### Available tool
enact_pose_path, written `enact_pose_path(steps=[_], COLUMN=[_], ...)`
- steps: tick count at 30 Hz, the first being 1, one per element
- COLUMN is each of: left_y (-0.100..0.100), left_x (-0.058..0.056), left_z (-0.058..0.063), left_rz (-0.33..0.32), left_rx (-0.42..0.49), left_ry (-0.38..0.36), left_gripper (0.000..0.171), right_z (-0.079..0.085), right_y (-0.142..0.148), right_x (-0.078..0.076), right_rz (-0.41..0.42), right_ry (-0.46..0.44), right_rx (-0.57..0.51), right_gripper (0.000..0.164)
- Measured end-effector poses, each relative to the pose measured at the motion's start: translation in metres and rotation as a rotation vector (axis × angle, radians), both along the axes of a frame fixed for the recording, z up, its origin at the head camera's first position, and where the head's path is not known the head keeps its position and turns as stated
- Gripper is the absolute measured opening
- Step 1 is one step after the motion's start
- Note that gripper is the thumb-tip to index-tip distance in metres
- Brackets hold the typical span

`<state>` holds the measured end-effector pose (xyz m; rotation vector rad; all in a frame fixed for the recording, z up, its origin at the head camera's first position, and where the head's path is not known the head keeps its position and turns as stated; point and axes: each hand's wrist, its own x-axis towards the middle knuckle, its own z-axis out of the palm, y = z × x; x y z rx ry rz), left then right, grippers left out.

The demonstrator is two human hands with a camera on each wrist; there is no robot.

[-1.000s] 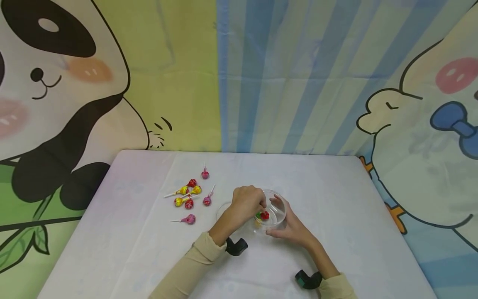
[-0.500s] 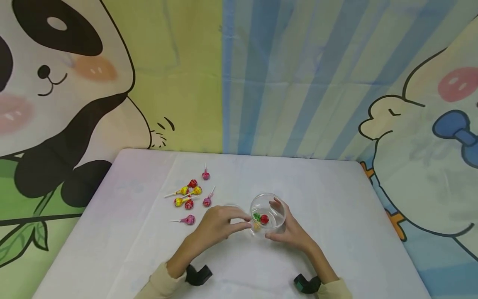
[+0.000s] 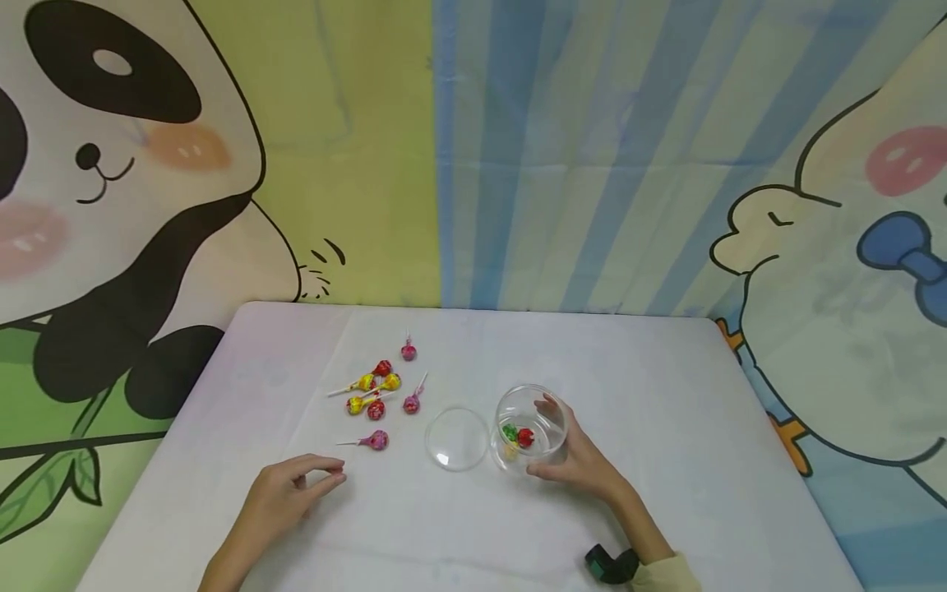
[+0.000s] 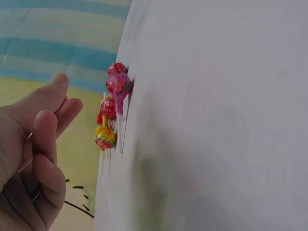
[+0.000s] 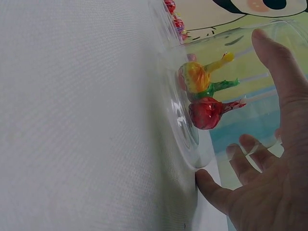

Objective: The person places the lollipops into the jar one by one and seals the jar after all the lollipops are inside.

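Observation:
My right hand (image 3: 580, 462) holds a clear plastic jar (image 3: 549, 423) standing on the table, thumb and fingers around its side. Inside lean lollipops with red (image 5: 207, 113), green (image 5: 210, 90) and yellow-orange (image 5: 196, 77) wrappers, sticks pointing up. The left hand (image 3: 288, 493) hovers over the table at the front left, holding nothing, thumb and index finger apart and the others loosely bent. Nearest to it lies a pink lollipop (image 3: 378, 441), its stick pointing left. The left wrist view shows this pink lollipop (image 4: 118, 85) beyond the fingertips.
A clear round lid (image 3: 436, 454) lies flat just left of the jar. Further back left are several loose lollipops: yellow ones (image 3: 356, 405) and red ones (image 3: 376, 409) clustered together, with pink ones (image 3: 411, 404) nearby. A white cloth covers the table (image 3: 651, 386); a cartoon-printed curtain (image 3: 562, 164) hangs behind.
My left hand has come out of the jar and moved left and toward the front, past the lid, which is now uncovered. The right hand stays on the jar.

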<state>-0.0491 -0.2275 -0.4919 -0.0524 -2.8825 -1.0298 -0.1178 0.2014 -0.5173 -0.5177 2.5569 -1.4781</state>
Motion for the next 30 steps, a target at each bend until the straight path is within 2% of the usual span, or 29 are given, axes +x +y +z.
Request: enact_pose_path(steps=[2, 6, 10, 13, 16, 19, 24, 30], left_y=[-0.008, -0.016, -0.019, -0.020, -0.022, -0.024, -0.026, -0.020], left_x=[0.002, -0.002, -0.020, -0.037, -0.048, -0.051, -0.053, -0.053], left_z=[-0.001, -0.004, -0.011, -0.018, -0.022, -0.024, -0.024, -0.024], left_rz=[0.021, 0.015, -0.026, -0.069, -0.098, -0.101, -0.103, -0.097], left_rx=[-0.012, -0.079, -0.168, -0.203, -0.209, -0.216, -0.230, -0.265], left_ry=[0.014, 0.055, 0.076, 0.059, 0.026, 0.003, 0.006, -0.025], left_gripper=[0.017, 0.018, 0.026, 0.032, 0.029, 0.024, 0.019, 0.009], right_z=[-0.001, 0.000, 0.002, 0.002, 0.000, -0.001, -0.002, -0.002], right_y=[0.000, 0.001, 0.003, 0.005, 0.005, 0.004, 0.003, 0.003], right_x=[0.000, 0.000, -0.001, -0.001, -0.003, -0.004, -0.003, -0.002], right_rz=[-0.005, 0.003, 0.005, 0.003, 0.012, 0.024, 0.016, 0.013], right_ry=[0.006, 0.022, 0.026, 0.030, 0.035, 0.035, 0.031, 0.035], right_rx=[0.009, 0.023, 0.015, 0.003, -0.006, -0.008, -0.012, -0.009], right_gripper=[0.108, 0.108, 0.108, 0.109, 0.109, 0.108, 0.108, 0.108])
